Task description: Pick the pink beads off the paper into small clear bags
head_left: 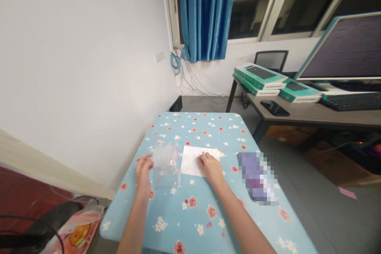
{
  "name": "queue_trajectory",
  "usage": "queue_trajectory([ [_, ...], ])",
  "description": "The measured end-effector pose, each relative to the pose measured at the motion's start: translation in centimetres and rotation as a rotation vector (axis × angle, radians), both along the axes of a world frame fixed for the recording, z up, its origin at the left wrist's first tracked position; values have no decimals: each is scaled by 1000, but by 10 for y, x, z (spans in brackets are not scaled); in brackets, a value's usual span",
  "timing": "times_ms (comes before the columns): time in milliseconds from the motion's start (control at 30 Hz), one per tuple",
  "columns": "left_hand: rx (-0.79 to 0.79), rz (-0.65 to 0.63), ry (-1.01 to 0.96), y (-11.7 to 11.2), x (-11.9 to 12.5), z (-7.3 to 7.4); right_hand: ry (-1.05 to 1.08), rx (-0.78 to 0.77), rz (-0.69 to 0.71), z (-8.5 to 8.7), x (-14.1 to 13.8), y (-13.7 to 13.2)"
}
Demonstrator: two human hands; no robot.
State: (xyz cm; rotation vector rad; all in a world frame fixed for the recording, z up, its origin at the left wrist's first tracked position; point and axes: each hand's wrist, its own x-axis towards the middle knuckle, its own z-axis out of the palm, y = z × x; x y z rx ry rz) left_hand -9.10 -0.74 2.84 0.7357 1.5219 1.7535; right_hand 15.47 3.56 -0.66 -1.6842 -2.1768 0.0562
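Observation:
A clear plastic zip bag (166, 168), seemingly one of a loose stack, lies on the flowered tablecloth left of centre. At its left edge is my left hand (144, 170), fingers loosely bent and apart, fingertips close to or touching the plastic. Just right of the bags lies a white sheet of paper (190, 162). My right hand (210, 166) rests on the sheet's right part, fingers drawn together and pointing down. Small pinkish spots show by those fingertips; whether they are something held cannot be made out.
A blurred-out purple object (256, 178) lies at the table's right edge. The table (205, 206) stands beside a white wall (89, 67). To the right, a desk (342, 115) bears green keyboard boxes (258, 75), a phone (275, 108), a keyboard (354, 101) and a monitor (342, 47).

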Motion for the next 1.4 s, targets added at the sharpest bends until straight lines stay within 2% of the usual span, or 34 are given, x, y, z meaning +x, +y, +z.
queue_trajectory([
  [200,-117,23,562,-12,-5,-15,-6,80,1,-3,0,0],
  [300,-102,71,878,-25,0,-17,13,110,6,-4,0,0],
  [367,-70,59,1044,-34,5,-16,19,130,6,-5,1,0],
  [433,-34,-8,1161,-42,11,-14,30,144,1,-4,1,-1],
  [567,-9,-240,1332,-53,15,-17,81,157,-8,-2,1,-3],
  [700,-72,-380,1387,-56,13,-28,206,153,-51,4,3,-6],
  [833,-85,-385,1386,-51,10,-36,458,142,-118,14,12,-5],
  [967,-68,-381,1385,-43,9,-37,734,126,-227,24,29,-1],
  [1067,-73,-380,1376,-40,9,-33,893,47,-291,22,45,0],
  [1200,-23,-364,1349,-39,6,-22,1002,-51,-288,8,64,-2],
  [1400,86,-271,1264,-17,-7,0,901,-129,-234,-1,79,-3],
])
